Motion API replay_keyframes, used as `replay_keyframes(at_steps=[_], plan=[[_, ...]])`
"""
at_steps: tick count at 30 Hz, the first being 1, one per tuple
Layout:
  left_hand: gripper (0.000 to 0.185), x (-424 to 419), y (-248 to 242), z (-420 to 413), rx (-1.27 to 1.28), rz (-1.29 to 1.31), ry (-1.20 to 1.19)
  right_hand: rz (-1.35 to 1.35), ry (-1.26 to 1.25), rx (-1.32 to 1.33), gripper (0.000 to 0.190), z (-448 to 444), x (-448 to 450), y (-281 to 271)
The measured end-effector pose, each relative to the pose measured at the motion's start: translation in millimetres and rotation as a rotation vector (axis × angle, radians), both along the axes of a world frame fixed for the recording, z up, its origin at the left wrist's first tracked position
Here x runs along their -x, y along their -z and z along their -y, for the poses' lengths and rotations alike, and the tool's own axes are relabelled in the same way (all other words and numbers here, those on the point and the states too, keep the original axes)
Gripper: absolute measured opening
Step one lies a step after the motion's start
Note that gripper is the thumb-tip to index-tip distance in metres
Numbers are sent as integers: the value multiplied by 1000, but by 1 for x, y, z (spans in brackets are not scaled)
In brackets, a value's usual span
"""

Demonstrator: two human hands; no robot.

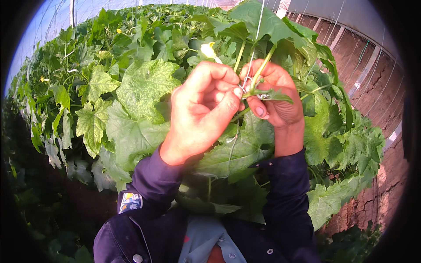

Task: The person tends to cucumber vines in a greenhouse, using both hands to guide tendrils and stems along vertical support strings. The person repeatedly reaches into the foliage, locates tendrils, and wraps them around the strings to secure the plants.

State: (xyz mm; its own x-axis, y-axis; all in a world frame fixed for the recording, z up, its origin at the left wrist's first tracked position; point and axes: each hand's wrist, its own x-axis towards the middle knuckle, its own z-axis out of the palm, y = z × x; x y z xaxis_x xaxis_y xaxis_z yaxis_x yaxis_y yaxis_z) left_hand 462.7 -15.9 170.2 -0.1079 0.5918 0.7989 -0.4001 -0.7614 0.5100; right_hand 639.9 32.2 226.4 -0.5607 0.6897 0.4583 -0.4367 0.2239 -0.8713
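My left hand (204, 110) pinches white string at the vine, with thumb and forefinger close together. Facing it, my right hand (279, 88) has its fingers curled around the green vine stem (262, 70). A white string (260, 24) drops from above and passes between the hands, with loops lying against the stem at the fingertips. The exact grip of the left fingertips is partly hidden. One small leaf (278, 96) sticks out across the right palm. Just beyond the left knuckles is a pale yellow flower (208, 50).
Broad leaves (138, 141) crowd around both arms, and a large leaf (255, 21) overhangs the right hand. Further strings (136, 29) hang over the plant rows. At the right stands a cracked earthen wall (361, 69) with pale posts (365, 70) against it.
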Motion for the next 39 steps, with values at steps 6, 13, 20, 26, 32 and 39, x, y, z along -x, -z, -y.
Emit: replay_keyframes(at_steps=[6,13,20,26,32,39], plan=[[27,-5,23,-1,116,-199,-226,77,1,91,29,-3,-17,43],[22,-8,32,-13,220,-173,-456,224,250,18,18,15,-16,67],[15,-3,17,-23,361,-259,-811,257,312,-239,12,79,-61,99],[48,-26,43,3,134,-36,-957,50,583,-215,18,100,-136,118],[29,-113,30,21,430,-237,-144,204,746,-131,15,108,-182,145],[48,-155,2,-67,411,-364,-150,415,838,-364,31,110,-213,225]])
